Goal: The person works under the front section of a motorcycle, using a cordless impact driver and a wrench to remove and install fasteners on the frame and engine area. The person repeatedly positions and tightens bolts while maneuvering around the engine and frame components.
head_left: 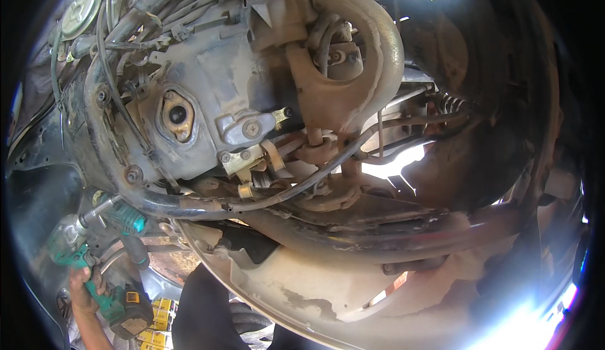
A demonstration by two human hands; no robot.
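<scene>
At the lower left, my left hand [80, 289] is closed around the grip of a teal cordless impact wrench [101, 280]. A black battery sits at the wrench's base. From its head a metal socket extension [101, 209] points up and to the right, apart from the engine. Beside it shows a second teal and black shape [123, 215]; I cannot tell whether it is another tool or a reflection. Above is a dusty grey engine [214, 98] with an oval opening [178, 115] in its side, rust-coloured within. My right hand is not in view.
A black frame tube [170, 209] curves below the engine, with cables at upper left. A bent dusty pipe [384, 47] loops at the top. A pale body panel [302, 287] spans the lower middle. Yellow boxes [162, 315] lie near my dark-clothed leg [201, 312].
</scene>
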